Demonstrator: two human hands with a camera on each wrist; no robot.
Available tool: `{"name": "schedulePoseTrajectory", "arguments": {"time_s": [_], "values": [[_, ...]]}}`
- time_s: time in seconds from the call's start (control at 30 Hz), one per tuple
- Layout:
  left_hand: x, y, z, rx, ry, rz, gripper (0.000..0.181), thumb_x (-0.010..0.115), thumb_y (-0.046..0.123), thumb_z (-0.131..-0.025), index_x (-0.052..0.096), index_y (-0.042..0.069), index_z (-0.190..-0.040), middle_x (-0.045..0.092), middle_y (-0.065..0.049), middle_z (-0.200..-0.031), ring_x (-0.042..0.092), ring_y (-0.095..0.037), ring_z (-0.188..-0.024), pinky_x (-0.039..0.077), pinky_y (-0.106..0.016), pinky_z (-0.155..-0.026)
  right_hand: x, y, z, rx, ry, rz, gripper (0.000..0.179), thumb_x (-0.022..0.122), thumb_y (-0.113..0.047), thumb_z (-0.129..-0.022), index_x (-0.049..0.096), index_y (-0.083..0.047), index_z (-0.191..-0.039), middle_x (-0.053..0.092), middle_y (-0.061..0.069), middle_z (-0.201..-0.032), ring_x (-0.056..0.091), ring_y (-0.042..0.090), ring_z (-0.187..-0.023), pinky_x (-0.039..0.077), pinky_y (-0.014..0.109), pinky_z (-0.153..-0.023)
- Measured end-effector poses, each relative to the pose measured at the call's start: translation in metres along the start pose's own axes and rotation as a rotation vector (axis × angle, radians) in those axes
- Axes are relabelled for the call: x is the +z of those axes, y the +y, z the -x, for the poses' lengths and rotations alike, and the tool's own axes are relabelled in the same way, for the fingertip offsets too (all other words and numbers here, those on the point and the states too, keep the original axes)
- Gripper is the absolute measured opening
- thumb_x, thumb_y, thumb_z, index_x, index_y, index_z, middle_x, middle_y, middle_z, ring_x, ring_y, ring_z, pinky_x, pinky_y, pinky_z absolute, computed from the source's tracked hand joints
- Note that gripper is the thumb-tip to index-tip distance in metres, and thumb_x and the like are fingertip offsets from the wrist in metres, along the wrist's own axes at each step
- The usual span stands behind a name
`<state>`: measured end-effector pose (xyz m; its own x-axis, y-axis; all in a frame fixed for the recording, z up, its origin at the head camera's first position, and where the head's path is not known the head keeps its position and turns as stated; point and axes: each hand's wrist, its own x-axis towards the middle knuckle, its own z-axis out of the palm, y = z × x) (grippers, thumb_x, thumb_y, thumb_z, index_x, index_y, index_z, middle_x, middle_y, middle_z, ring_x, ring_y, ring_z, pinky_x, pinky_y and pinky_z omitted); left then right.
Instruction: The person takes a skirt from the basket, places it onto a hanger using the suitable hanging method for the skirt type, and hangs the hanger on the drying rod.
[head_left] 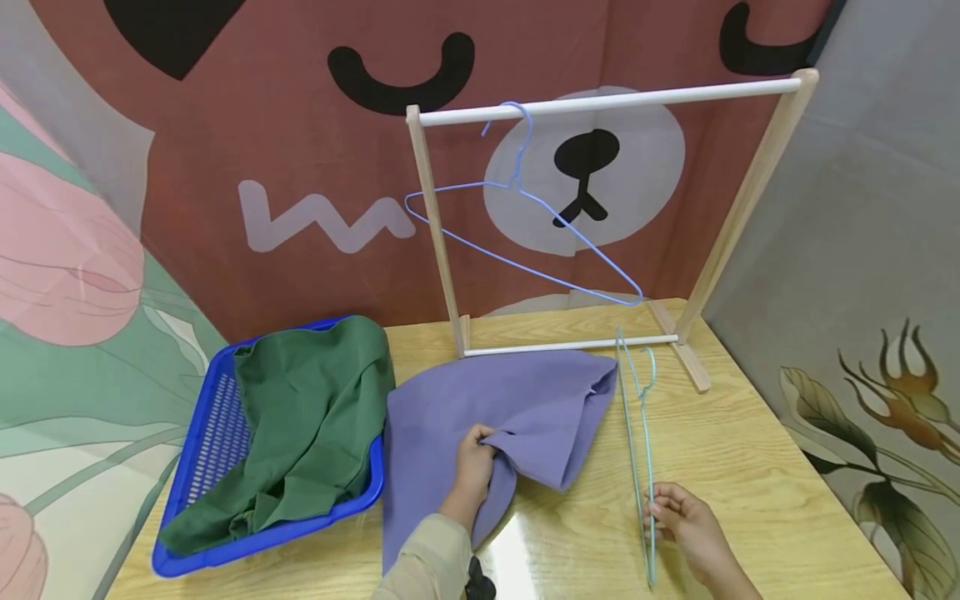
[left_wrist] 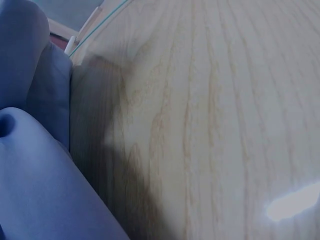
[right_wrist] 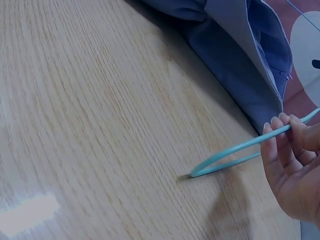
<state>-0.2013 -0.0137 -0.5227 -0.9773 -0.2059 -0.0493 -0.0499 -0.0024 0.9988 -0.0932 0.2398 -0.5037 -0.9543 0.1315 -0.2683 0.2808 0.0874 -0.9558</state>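
A purple cloth item (head_left: 480, 392) with a zipper visible in the right wrist view lies on the table, bunched where my left hand (head_left: 474, 467) grips a fold of it. In the left wrist view the purple cloth (left_wrist: 45, 185) fills the left side and the hand itself is out of sight. To the right, my right hand (head_left: 686, 525) pinches one side of a teal hanger (head_left: 648, 450) between thumb and fingers. The right wrist view shows the hanger's end (right_wrist: 220, 157) tilted, its rounded corner touching or just over the wood; its hook points toward the rack.
A blue basket (head_left: 198, 433) with a green cloth garment (head_left: 315, 433) stands on the left. Behind, a wood-and-white rack (head_left: 607, 104) holds a periwinkle hanger (head_left: 525, 267). A printed curtain (head_left: 300, 250) backs the wooden table (head_left: 570, 542), with a grey patterned one at right.
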Motion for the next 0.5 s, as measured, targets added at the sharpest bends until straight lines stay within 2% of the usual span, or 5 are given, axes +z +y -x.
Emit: {"name": "schedulePoseTrajectory", "arguments": {"time_s": [0.23, 0.33, 0.5], "values": [[-0.001, 0.001, 0.000, -0.013, 0.009, 0.029, 0.016, 0.045, -0.017, -0.066, 0.055, -0.010, -0.077, 0.055, -0.008, -0.073, 0.047, -0.012, -0.068, 0.039, -0.023, -0.063, 0.002, -0.006, -0.001, 0.012, 0.041, 0.087, 0.021, 0.041, 0.005, -0.087, 0.042, 0.012, -0.107, 0.053, 0.015, -0.084, 0.054, 0.019, -0.071, 0.048, 0.027, -0.060], [-0.001, 0.002, 0.001, 0.005, -0.006, 0.034, 0.016, 0.044, -0.017, -0.067, 0.055, -0.010, -0.076, 0.055, -0.009, -0.073, 0.047, -0.012, -0.068, 0.039, -0.023, -0.062, 0.003, -0.008, -0.001, 0.011, 0.048, 0.114, 0.022, 0.041, 0.006, -0.086, 0.042, 0.012, -0.108, 0.053, 0.015, -0.085, 0.054, 0.020, -0.072, 0.048, 0.027, -0.059], [-0.001, 0.022, 0.009, -0.005, -0.001, 0.036, 0.014, 0.043, -0.018, -0.067, 0.052, -0.011, -0.075, 0.052, -0.007, -0.071, 0.044, -0.011, -0.066, 0.037, -0.020, -0.059, 0.006, -0.008, 0.001, 0.029, 0.010, 0.099, 0.023, 0.040, 0.007, -0.086, 0.041, 0.014, -0.108, 0.052, 0.014, -0.083, 0.053, 0.019, -0.071, 0.049, 0.028, -0.060]]}}
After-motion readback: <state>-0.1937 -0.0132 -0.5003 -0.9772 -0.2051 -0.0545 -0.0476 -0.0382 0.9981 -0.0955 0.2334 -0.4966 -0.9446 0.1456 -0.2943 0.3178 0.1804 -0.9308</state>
